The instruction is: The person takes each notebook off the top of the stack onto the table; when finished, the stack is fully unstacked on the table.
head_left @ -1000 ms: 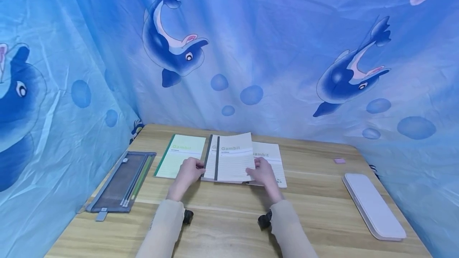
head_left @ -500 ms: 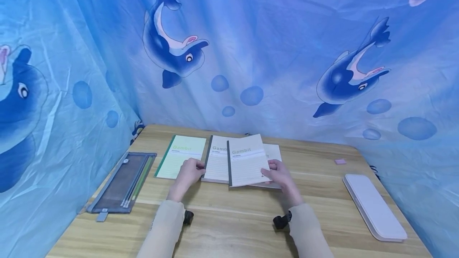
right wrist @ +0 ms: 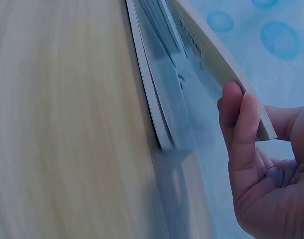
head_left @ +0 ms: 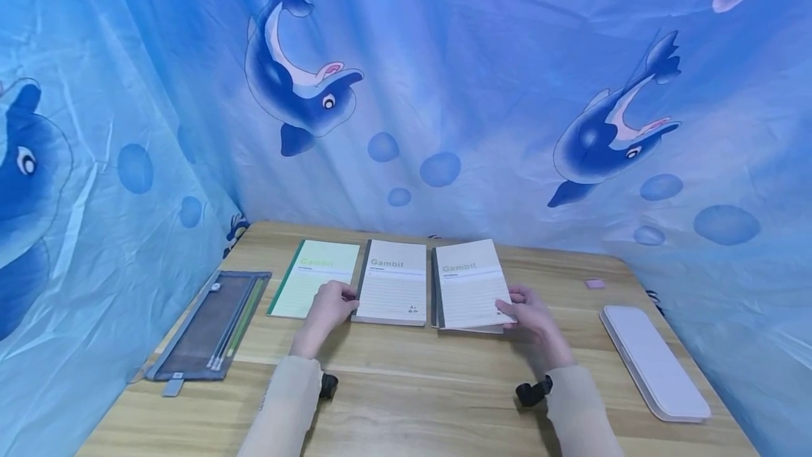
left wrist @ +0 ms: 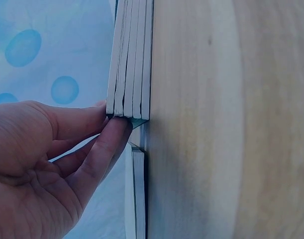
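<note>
A stack of several cream notebooks with dark spines lies at the middle of the table. My left hand grips its near left edge, thumb at the top and index finger against the spines. To the right, my right hand pinches the right edge of another cream notebook. In the right wrist view, that notebook is tilted, its outer side raised above a notebook lying flat. A pale green notebook with a green spine lies left of the stack, partly behind my left hand.
On the left lies a grey mesh pencil pouch with pencils on it or in it. A white case is near the right edge, with a small pink eraser-like block behind it. Dolphin-printed curtains enclose the table.
My right hand has carried the notebook from above the middle stack rightward, over the right-hand notebook. The stack's top cover is now uncovered. My left hand has stayed at the stack's edge.
</note>
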{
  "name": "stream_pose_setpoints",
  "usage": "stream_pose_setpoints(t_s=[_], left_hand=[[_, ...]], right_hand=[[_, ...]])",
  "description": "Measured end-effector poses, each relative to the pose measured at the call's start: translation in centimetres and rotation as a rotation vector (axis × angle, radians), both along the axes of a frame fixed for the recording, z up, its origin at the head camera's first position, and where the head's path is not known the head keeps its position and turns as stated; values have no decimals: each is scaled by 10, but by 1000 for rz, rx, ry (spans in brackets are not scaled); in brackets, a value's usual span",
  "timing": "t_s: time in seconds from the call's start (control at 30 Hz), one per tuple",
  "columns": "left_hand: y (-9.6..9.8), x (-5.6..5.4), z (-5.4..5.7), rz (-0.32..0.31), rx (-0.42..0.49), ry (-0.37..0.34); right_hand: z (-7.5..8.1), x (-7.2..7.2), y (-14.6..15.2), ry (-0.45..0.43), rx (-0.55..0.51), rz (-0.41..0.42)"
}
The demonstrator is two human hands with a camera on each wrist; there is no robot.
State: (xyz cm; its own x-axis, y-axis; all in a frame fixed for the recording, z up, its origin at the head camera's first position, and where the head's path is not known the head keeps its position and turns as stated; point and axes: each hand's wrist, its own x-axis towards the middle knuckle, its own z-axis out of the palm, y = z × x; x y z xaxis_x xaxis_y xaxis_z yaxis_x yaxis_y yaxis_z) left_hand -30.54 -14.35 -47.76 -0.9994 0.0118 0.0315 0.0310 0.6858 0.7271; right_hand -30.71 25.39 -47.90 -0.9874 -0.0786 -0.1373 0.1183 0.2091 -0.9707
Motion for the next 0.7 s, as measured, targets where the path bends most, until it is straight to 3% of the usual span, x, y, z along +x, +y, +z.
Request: stream_pose_setpoints(t_s=[0.7], left_hand=[[2,-3,-1,-8,8,-1]], right_hand=[[-6,11,104,-57,71,-13]])
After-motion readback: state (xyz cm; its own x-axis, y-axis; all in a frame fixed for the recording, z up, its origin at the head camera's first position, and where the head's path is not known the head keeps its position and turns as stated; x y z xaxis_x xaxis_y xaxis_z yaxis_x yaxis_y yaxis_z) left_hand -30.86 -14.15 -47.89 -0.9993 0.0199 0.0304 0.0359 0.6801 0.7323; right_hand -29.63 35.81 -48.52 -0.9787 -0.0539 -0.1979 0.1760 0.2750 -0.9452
